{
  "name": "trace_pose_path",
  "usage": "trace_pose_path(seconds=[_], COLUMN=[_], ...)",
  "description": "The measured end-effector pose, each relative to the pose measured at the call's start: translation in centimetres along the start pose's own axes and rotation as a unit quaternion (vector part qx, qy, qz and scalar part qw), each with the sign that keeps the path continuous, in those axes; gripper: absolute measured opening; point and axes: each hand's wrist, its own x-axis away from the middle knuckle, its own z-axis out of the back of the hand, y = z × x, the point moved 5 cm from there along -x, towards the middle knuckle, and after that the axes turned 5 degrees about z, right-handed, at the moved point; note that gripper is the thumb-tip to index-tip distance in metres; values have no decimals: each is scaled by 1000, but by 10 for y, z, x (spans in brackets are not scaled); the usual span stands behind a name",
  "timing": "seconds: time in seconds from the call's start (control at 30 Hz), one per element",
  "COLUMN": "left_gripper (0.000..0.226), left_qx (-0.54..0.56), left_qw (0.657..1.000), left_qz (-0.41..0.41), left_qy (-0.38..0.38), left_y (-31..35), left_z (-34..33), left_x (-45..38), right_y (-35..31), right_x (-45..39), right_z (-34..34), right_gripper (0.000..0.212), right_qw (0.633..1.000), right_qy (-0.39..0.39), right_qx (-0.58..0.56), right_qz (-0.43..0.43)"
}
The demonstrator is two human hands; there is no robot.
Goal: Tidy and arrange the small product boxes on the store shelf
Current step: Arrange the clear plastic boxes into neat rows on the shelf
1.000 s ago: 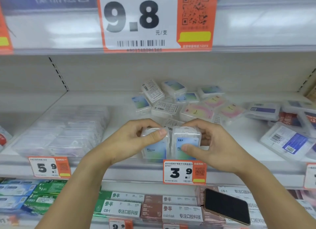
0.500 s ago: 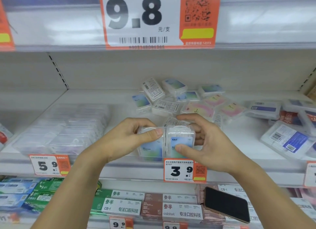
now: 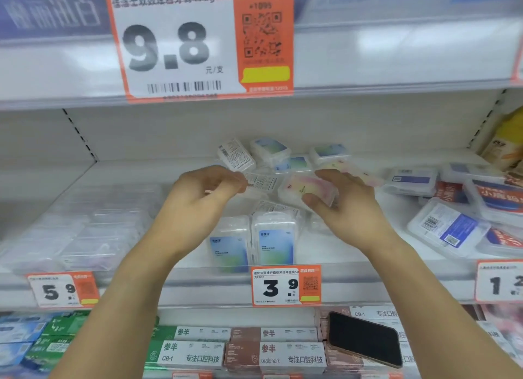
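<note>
1. White store shelf (image 3: 353, 274): a flat board with a pale back wall and a slotted upright at the left; the board above is seen overhead.
2. Large price tag (image 3: 175, 44), orange-edged, printed 9.8, is fixed to the upper board's front lip.
3. Loose pile of small product boxes (image 3: 271, 152) is found at the back middle of the shelf: clear plastic cases with blue-green, pink-yellow or barcode labels, tilted and overlapping.
4. Flat clear cases with blue labels (image 3: 444, 228) are scattered at the right end of the shelf; a block of clear wrapped packs (image 3: 85, 231) is set at the left end.
5. Two upright boxes (image 3: 273, 241) are stood side by side, touching, at the front edge, just above the 3.9 tag (image 3: 285, 286); blue-green labels face outward.
6. Left hand (image 3: 198, 197) is raised over the pile; thumb and fingertips are pinched on a barcode-labelled box (image 3: 261, 183).
7. Right hand (image 3: 348, 206) is held palm inward beside a pink-yellow box (image 3: 308, 190); the thumb is laid against its near edge and the fingers are curved behind it.
8. Black phone (image 3: 365, 340) is laid tilted on cartons on the shelf below.
9. Tags printed 5.9 (image 3: 62, 289) and one cut off at the right are clipped to the same front rail.
</note>
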Motion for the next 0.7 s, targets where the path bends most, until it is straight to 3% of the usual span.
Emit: trace_pose_path(seconds=[0.1, 0.17, 0.3, 0.4, 0.47, 0.53, 0.6, 0.7], left_gripper=[12, 13, 21, 5, 14, 34, 52, 71], left_qx=[-71, -113, -160, -265, -329, -397, -427, -416], left_qw=[997, 993, 983, 950, 924, 890, 866, 868], left_qz=[-2, -8, -27, -65, -71, -77, -92, -84], left_qy=[19, -13, -83, -149, -180, -211, -243, -260], left_y=[21, 39, 74, 89, 86, 74, 63, 63], left_z=[-8, -22, -72, -118, -149, -179, -204, -226], left_x=[-11, -21, -51, -84, -102, -114, -119, -125], right_y=[5, 22, 50, 64, 75, 87, 91, 98], right_x=[5, 9, 16, 25, 34, 41, 43, 46], right_z=[15, 26, 43, 61, 75, 75, 66, 66], right_gripper=[65, 63, 37, 26, 19, 20, 16, 26], right_qw=[996, 982, 902, 836, 800, 748, 690, 669], right_qy=[40, 69, 142, 249, 308, 298, 233, 206], right_qx=[-82, -163, -377, -451, -468, -529, -610, -634], right_qz=[-6, -67, -157, -188, -214, -267, -311, -329])
